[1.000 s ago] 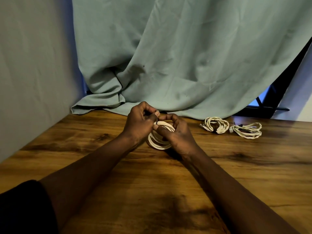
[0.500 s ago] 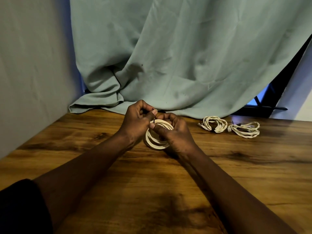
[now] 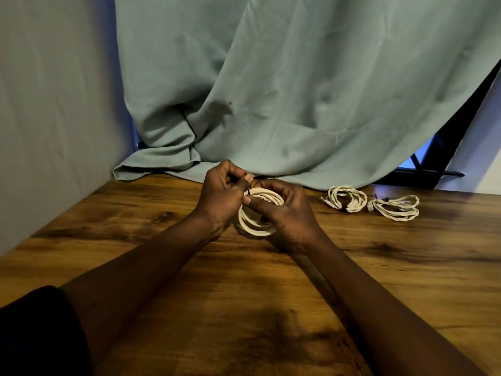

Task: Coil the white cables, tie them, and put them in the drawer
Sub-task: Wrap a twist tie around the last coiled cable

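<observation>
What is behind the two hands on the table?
The teal curtain hangs behind the left hand and right hand, its hem on the wooden table; what the curtain covers is hidden.

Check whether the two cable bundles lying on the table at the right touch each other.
Apart. The head view shows a strip of bare table between the nearer bundle and the farther bundle.

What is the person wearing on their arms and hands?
Nothing on the hands: the left hand and the right hand are bare, with no gloves. No rings, watch or bracelets show. Both forearms are uncovered. The only clothing in view is a black sleeve high on the left arm, at the bottom corner of the picture. The thumbnails look short and plain.
</observation>
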